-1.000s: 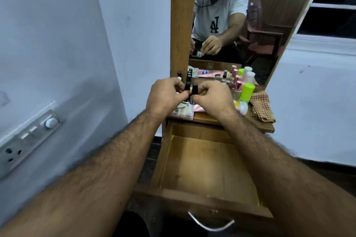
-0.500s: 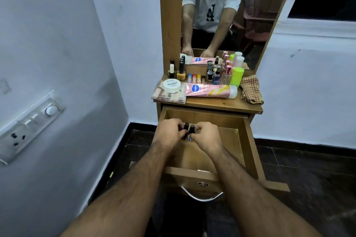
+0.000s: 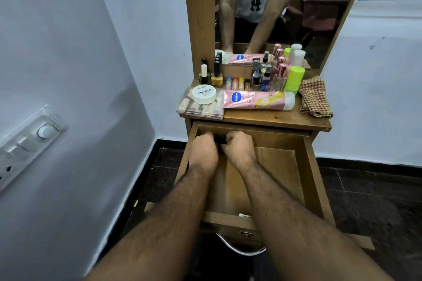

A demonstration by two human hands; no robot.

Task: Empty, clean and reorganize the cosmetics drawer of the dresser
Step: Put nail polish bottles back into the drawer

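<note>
**Two black-capped bottles held at drawer's back left**

Left hand (image 3: 204,151) and right hand (image 3: 237,148) both curl closed around two small black-capped bottles (image 3: 220,138), held between them. Bottles upright, caps up, side by side, inside the open drawer (image 3: 306,166) near its rear wall.

Both arms reach straight out, side by side. The left hand (image 3: 204,149) and right hand (image 3: 237,147) are curled into loose fists, knuckles up, thumbs almost touching
</note>
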